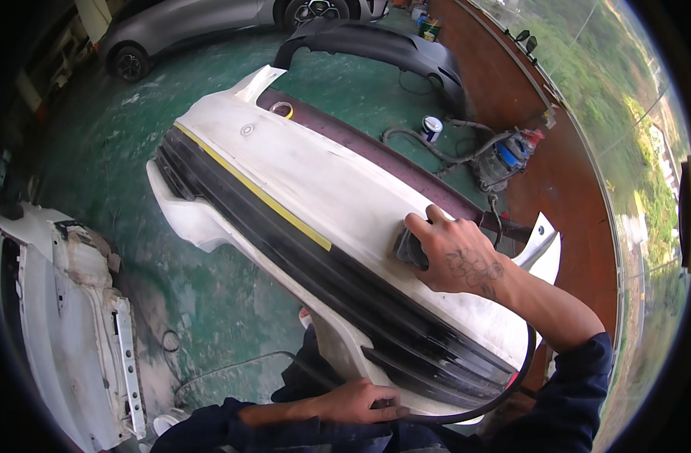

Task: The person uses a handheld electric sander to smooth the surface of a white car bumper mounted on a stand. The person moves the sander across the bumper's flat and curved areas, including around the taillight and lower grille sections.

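A white car bumper [315,174] with a black lower grille section [285,234] lies across the view in front of me. My right hand [455,253] is closed over a dark sander [411,249], which rests on the white surface right of the middle. Most of the tool is hidden under my palm. At the bumper's near edge, my left hand [360,402] has curled fingers around a black hose [466,417]. That hose loops along the right end of the bumper and passes behind my right forearm. Yellow tape [262,196] runs along the border between white and black.
A purplish beam [345,136] lies behind the bumper, with a tape roll [282,110] on it. Beyond are a vacuum machine [504,158], a white can [431,128], a dark bumper [375,49] and a grey car [194,30]. A white body panel [58,325] stands at left.
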{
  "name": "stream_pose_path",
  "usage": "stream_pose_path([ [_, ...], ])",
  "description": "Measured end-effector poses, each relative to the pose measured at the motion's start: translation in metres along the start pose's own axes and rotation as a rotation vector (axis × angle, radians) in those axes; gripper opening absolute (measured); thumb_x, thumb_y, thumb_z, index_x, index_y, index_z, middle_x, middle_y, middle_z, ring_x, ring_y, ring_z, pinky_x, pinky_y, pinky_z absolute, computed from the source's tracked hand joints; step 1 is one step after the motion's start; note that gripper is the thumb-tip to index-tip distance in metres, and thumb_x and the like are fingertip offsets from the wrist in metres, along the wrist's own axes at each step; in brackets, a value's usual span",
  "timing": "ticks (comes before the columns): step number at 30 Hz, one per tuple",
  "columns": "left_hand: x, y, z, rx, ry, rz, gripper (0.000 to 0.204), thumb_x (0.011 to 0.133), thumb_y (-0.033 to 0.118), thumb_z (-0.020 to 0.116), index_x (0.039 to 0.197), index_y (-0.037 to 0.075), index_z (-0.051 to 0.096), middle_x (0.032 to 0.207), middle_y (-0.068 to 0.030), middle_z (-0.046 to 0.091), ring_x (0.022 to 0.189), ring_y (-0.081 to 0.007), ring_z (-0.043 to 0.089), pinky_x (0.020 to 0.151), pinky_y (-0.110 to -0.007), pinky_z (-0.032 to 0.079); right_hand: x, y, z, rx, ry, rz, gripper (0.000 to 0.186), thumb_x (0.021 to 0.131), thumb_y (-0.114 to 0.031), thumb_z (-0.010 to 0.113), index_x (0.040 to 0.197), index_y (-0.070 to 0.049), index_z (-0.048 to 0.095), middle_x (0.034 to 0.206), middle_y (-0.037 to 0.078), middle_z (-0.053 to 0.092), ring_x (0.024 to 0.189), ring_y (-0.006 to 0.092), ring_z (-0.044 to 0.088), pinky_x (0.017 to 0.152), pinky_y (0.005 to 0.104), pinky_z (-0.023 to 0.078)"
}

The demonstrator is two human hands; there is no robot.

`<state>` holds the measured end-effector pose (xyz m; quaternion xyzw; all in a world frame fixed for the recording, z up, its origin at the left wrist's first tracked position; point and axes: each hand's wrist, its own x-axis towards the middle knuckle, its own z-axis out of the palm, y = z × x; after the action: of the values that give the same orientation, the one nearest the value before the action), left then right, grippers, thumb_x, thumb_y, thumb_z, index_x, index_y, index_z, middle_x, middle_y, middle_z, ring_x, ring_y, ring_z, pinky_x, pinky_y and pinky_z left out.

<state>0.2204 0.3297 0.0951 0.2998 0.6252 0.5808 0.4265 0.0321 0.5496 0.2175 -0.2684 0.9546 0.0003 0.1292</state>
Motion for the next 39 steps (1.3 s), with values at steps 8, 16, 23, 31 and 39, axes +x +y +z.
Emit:
stream_pose_path([
  [8, -0.010, -0.005, -0.013, -0.015, 0.019, -0.047, 0.034, 0.104, 0.040, 0.071, 0.105, 0.006, 0.072, 0.089, -0.0133, 0.077, 0.084, -0.0273, 0.077, 0.080, -0.036, 0.057, 0.102, -0.030, -0.012, 0.167, 0.099, -0.101, 0.054, 0.088, -0.034, 0.086, 0.119, 0.001, 0.061, 0.106, 0.026, 0.071, 0.091, 0.0433, 0.075, 0.081, 0.0481, 0.061],
  [16, -0.038, -0.015, -0.002, 0.078, 0.112, -0.127, 0.042, 0.103, 0.049, 0.070, 0.098, 0.008, 0.072, 0.079, -0.0146, 0.075, 0.079, -0.0337, 0.077, 0.072, -0.040, 0.058, 0.054, -0.041, 0.001, 0.393, 0.094, -0.033, 0.051, 0.091, -0.039, 0.082, 0.111, 0.004, 0.064, 0.096, 0.030, 0.072, 0.088, 0.0432, 0.076, 0.079, 0.0466, 0.062],
  [23, -0.025, -0.007, 0.010, 0.072, -0.039, -0.098, 0.038, 0.105, 0.044, 0.070, 0.100, 0.006, 0.070, 0.086, -0.0114, 0.078, 0.087, -0.0280, 0.081, 0.076, -0.035, 0.058, -0.041, -0.017, 0.010, 0.308, 0.056, 0.127, 0.053, 0.084, -0.032, 0.088, 0.112, 0.003, 0.060, 0.098, 0.027, 0.071, 0.089, 0.0407, 0.075, 0.078, 0.0471, 0.059],
  [31, -0.037, -0.013, 0.021, -0.016, 0.022, -0.111, 0.032, 0.105, 0.036, 0.072, 0.101, 0.004, 0.069, 0.088, -0.0120, 0.078, 0.086, -0.0228, 0.080, 0.078, -0.034, 0.057, -0.012, -0.054, -0.006, 0.023, 0.027, 0.080, 0.051, 0.092, -0.026, 0.080, 0.129, 0.001, 0.056, 0.111, 0.026, 0.065, 0.089, 0.0440, 0.076, 0.076, 0.0467, 0.064],
  [39, -0.053, -0.028, 0.032, -0.073, 0.254, -0.056, 0.045, 0.103, 0.052, 0.069, 0.099, 0.007, 0.071, 0.078, -0.0138, 0.076, 0.076, -0.0282, 0.079, 0.073, -0.037, 0.059, 0.036, -0.078, -0.009, -0.041, 0.092, -0.026, 0.043, 0.085, -0.010, 0.075, 0.123, 0.001, 0.057, 0.106, 0.026, 0.064, 0.085, 0.0432, 0.076, 0.073, 0.0471, 0.063],
])
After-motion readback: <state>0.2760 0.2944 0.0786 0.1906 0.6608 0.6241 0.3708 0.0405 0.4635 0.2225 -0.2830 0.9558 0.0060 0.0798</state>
